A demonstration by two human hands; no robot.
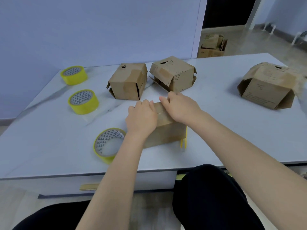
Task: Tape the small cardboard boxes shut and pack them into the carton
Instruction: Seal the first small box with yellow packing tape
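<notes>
Item: small box (166,133), centre of frame, on table (232,130), under both hands.
Glossy tape band over top, running near-to-far between hands.
Left hand (141,118): on left of top, fingers curled over far edge, gripping box.
Right hand (181,108): at far edge, right of band, fingers bent; pressing or pinching, cannot tell.
Judgement: smoothing would run along band toward frame bottom; right hand nearer.
Yellow strip (183,143) hangs at box's lower right corner.
Nearest tape roll (103,156): just left of box.
</notes>
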